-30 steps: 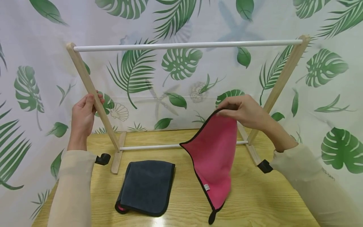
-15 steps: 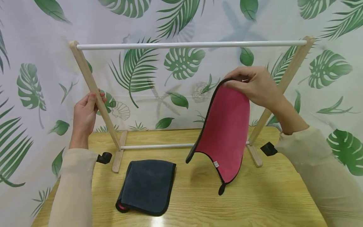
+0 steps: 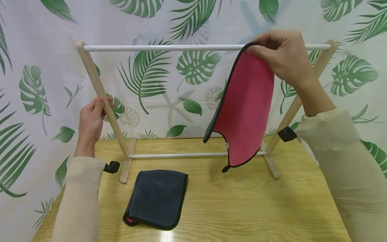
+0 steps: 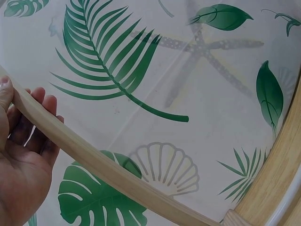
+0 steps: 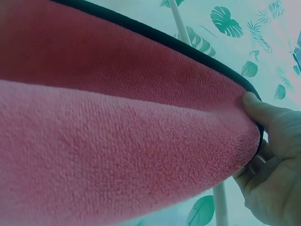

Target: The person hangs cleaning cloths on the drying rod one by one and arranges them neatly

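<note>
My right hand [image 3: 287, 57] pinches the black-edged top of a pink towel [image 3: 245, 107], its thumb on the pink face. The towel hangs in front of the rack's white top rod [image 3: 166, 48], its grey back showing along the left edge. In the right wrist view the pink towel [image 5: 127, 155] fills most of the frame. My left hand [image 3: 92, 119] grips the rack's left wooden post [image 3: 98, 85], thumb in front and fingers behind. A folded dark grey towel [image 3: 157, 198] with black edging lies on the table, left of centre.
The wooden table [image 3: 229, 208] carries the rack, whose right post [image 3: 321, 64] stands behind my right forearm. A white lower rod [image 3: 175, 155] runs close above the table. Behind hangs a leaf-printed curtain [image 3: 193, 111].
My right hand has raised the pink towel from low over the table to the height of the top rod. The left hand keeps its grip on the post.
</note>
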The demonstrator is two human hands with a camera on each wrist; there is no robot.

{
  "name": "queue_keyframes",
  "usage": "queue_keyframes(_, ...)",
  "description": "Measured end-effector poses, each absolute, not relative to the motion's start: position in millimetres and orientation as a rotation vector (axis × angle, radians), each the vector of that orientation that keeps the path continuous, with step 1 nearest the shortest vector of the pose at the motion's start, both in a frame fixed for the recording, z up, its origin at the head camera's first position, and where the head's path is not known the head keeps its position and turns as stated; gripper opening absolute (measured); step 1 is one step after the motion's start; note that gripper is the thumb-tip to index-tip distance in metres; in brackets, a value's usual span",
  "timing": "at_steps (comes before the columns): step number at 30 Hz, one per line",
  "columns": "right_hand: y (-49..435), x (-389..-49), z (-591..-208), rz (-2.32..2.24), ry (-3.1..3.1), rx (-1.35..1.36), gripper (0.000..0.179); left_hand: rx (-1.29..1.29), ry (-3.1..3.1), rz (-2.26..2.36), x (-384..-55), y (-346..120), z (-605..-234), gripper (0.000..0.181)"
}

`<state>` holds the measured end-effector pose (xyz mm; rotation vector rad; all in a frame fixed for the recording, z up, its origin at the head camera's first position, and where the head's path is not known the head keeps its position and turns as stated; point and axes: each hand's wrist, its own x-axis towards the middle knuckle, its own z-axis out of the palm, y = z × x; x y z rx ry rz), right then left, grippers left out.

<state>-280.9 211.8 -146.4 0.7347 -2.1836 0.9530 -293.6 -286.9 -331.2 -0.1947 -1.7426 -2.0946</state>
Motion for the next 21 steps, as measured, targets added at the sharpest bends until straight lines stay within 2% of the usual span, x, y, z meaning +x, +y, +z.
queue_keyframes(21,200,-325,-108,1.11,-2.22,0.484,0.03,-0.217,-1.738,-2.1,-294,-290,-331,0.043)
